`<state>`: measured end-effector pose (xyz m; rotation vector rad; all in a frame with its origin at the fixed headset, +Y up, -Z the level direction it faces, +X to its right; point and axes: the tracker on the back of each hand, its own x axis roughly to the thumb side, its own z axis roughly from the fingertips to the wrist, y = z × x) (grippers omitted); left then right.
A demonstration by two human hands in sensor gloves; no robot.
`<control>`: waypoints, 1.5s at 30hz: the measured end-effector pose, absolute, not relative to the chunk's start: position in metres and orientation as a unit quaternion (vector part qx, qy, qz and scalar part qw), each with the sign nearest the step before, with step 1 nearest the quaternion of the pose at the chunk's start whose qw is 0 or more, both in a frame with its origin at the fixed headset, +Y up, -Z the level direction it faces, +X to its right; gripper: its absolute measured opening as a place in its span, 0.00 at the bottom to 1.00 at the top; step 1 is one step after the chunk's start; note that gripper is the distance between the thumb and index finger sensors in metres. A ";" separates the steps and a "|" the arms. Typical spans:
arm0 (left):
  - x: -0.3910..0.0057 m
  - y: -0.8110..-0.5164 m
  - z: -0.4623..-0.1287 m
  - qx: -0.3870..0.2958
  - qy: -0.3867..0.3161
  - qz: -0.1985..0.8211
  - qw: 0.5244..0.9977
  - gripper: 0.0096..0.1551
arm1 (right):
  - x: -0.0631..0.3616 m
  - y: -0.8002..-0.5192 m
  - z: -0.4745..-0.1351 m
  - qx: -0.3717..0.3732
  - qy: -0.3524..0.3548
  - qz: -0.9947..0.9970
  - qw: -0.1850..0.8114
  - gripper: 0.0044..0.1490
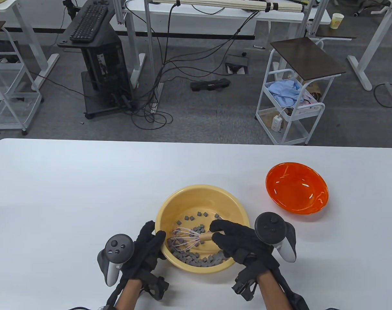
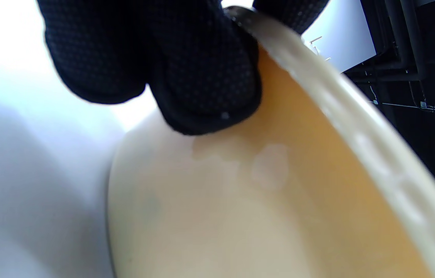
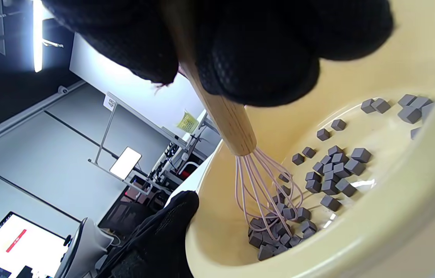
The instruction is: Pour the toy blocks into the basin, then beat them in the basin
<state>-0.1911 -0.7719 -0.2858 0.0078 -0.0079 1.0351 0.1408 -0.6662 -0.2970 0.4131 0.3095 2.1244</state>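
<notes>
A yellow basin [image 1: 174, 202] stands near the table's front edge, with several small grey toy blocks [image 1: 196, 260] scattered over its bottom. My right hand [image 1: 229, 237] grips the wooden handle of a pink wire whisk [image 1: 186, 240], whose wires sit among the blocks [image 3: 327, 175] at the basin's left side. The whisk [image 3: 258, 185] slants down from my fingers in the right wrist view. My left hand [image 1: 149, 242] holds the basin's left rim, fingers curled over its edge. In the left wrist view, fingertips [image 2: 205, 69] press the basin's outer wall [image 2: 263, 200].
An empty orange bowl [image 1: 296, 188] sits on the white table [image 1: 69, 193] to the right of the basin. Beyond the far table edge are a white cart, a black computer stand and floor cables.
</notes>
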 end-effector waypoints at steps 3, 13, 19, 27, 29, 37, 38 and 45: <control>-0.191 -0.772 -0.285 0.008 -0.002 0.491 0.871 0.39 | 0.146 -0.658 -0.295 0.165 0.124 0.872 0.444 0.27; -0.191 -0.772 -0.286 0.004 -0.004 0.492 0.871 0.39 | 0.165 -0.633 -0.285 0.110 0.062 0.926 0.357 0.25; -0.190 -0.772 -0.286 0.001 -0.005 0.494 0.869 0.39 | 0.163 -0.620 -0.276 0.088 0.007 0.949 0.304 0.24; -0.191 -0.772 -0.286 -0.002 -0.008 0.497 0.867 0.39 | 0.153 -0.618 -0.270 0.076 -0.065 0.962 0.256 0.23; -0.191 -0.772 -0.287 -0.004 -0.008 0.498 0.867 0.39 | 0.147 -0.622 -0.271 0.074 -0.085 0.966 0.234 0.23; -0.191 -0.772 -0.287 -0.009 -0.012 0.504 0.864 0.39 | 0.131 -0.648 -0.276 0.080 -0.150 0.956 0.240 0.26; -0.191 -0.772 -0.287 -0.009 -0.013 0.504 0.864 0.39 | 0.131 -0.652 -0.278 0.082 -0.135 0.954 0.256 0.27; -0.191 -0.772 -0.288 -0.013 -0.016 0.508 0.861 0.39 | 0.133 -0.672 -0.292 0.095 -0.030 0.920 0.378 0.31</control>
